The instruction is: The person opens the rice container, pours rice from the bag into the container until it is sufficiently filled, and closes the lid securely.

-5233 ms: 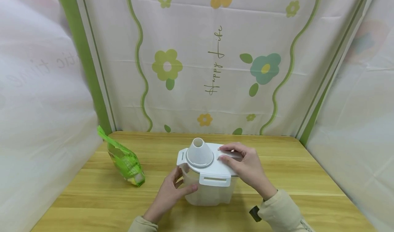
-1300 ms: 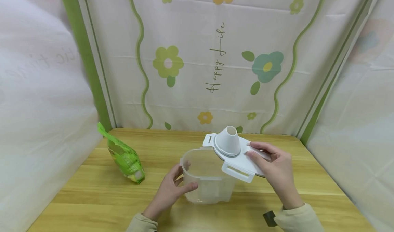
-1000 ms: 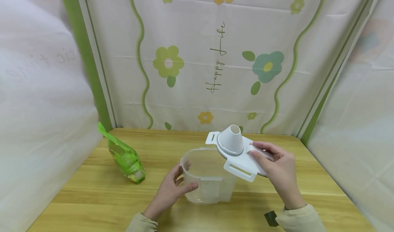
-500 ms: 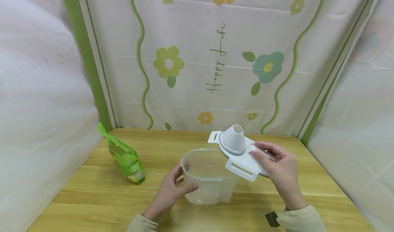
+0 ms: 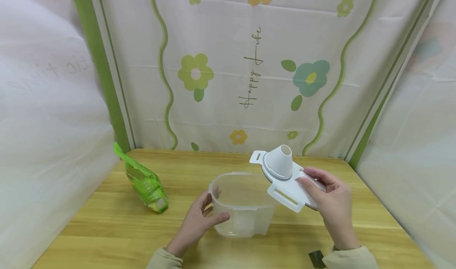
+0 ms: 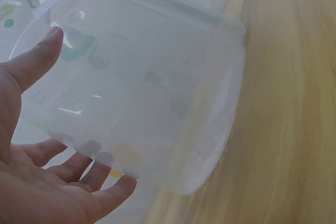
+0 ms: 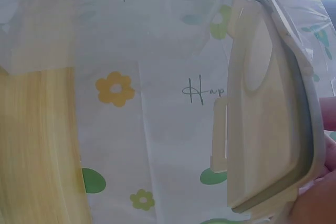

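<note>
A clear plastic storage container (image 5: 246,221) stands upright on the wooden table with its top uncovered. My left hand (image 5: 197,225) holds its left side, thumb on the front wall and fingers round the back; the left wrist view shows this wall (image 6: 142,87) between thumb and fingers. Above and right of the rim, my right hand (image 5: 333,203) grips the white lid (image 5: 290,187) by its raised handle. A cone-shaped spout (image 5: 280,164) rises from the lid, and slotted latch flaps stick out at its sides. The right wrist view catches the lid's underside (image 7: 268,119) with a grey seal along its edge.
A bright green plastic bag (image 5: 146,186) with something in it lies on the table (image 5: 107,237) at the left. Printed curtains (image 5: 228,82) close in the back and both sides. A dark block-like piece (image 5: 316,259) shows at the right sleeve's cuff.
My right hand has lifted the lid off the container and carried it to the right, drifting a little farther since half a second ago. The left hand and container stay put.
</note>
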The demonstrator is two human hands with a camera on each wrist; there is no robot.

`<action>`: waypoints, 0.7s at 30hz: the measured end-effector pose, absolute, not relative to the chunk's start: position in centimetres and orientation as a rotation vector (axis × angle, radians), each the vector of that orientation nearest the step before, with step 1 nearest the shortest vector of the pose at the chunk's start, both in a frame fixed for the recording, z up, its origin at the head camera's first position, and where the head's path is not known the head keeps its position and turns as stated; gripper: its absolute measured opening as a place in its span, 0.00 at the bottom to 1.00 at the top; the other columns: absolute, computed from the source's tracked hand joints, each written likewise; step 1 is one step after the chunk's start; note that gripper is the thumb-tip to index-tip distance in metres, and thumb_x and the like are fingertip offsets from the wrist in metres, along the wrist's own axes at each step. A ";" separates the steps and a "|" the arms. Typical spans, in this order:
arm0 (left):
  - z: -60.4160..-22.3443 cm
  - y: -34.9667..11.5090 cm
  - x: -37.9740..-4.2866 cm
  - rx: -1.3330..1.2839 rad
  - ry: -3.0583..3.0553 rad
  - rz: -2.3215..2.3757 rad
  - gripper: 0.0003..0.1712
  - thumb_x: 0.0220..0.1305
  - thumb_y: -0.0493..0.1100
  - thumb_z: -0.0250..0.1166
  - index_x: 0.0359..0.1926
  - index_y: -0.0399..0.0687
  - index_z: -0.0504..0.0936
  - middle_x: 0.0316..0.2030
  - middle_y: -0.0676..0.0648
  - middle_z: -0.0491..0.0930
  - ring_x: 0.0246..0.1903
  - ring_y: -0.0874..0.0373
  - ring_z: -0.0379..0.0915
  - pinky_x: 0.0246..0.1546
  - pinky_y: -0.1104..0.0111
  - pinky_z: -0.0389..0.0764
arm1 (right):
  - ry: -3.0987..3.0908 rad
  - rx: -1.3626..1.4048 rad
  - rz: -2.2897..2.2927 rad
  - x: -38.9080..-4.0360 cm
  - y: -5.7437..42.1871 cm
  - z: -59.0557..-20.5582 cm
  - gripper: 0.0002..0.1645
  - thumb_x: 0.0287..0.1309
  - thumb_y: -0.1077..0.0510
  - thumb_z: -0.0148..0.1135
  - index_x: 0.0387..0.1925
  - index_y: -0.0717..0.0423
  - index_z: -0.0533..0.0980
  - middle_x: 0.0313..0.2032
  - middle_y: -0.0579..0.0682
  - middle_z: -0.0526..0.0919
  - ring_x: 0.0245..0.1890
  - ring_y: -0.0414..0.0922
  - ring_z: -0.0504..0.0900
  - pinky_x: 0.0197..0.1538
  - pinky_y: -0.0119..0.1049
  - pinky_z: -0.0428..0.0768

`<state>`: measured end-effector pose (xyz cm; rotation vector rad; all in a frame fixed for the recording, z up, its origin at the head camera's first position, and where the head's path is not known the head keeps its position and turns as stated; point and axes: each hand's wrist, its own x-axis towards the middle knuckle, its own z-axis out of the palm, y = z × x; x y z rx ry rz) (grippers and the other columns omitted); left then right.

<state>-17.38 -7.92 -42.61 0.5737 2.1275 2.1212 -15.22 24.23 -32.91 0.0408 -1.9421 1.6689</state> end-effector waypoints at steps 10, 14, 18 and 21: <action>-42.8 -7.9 -17.4 0.561 2.149 2.101 0.46 0.57 0.43 0.75 0.72 0.46 0.62 0.69 0.41 0.63 0.69 0.45 0.55 0.67 0.49 0.60 | -1.716 -0.154 1.804 -14.7 26.0 -33.6 0.21 0.44 0.71 0.77 0.44 0.72 0.82 0.38 0.56 0.87 0.37 0.44 0.84 0.35 0.26 0.82; -42.8 -7.9 -17.5 0.564 2.161 2.086 0.47 0.57 0.44 0.75 0.73 0.45 0.60 0.69 0.41 0.62 0.69 0.46 0.55 0.67 0.48 0.60 | -1.578 -0.264 1.848 -14.7 27.1 -34.0 0.22 0.42 0.73 0.77 0.43 0.73 0.82 0.36 0.54 0.87 0.36 0.43 0.85 0.34 0.27 0.83; -42.9 -7.9 -17.6 0.562 2.175 2.085 0.47 0.57 0.45 0.75 0.73 0.45 0.60 0.69 0.42 0.63 0.69 0.46 0.55 0.67 0.49 0.61 | -1.440 -0.361 1.860 -15.0 28.6 -34.6 0.22 0.40 0.74 0.78 0.42 0.73 0.82 0.33 0.53 0.88 0.34 0.42 0.85 0.33 0.26 0.83; -42.9 -7.9 -17.6 0.560 2.166 2.097 0.47 0.57 0.44 0.75 0.73 0.45 0.61 0.69 0.42 0.63 0.69 0.45 0.55 0.66 0.49 0.62 | -1.385 -0.444 1.835 -15.1 29.7 -35.0 0.22 0.38 0.74 0.79 0.41 0.70 0.83 0.30 0.50 0.87 0.32 0.40 0.84 0.33 0.24 0.82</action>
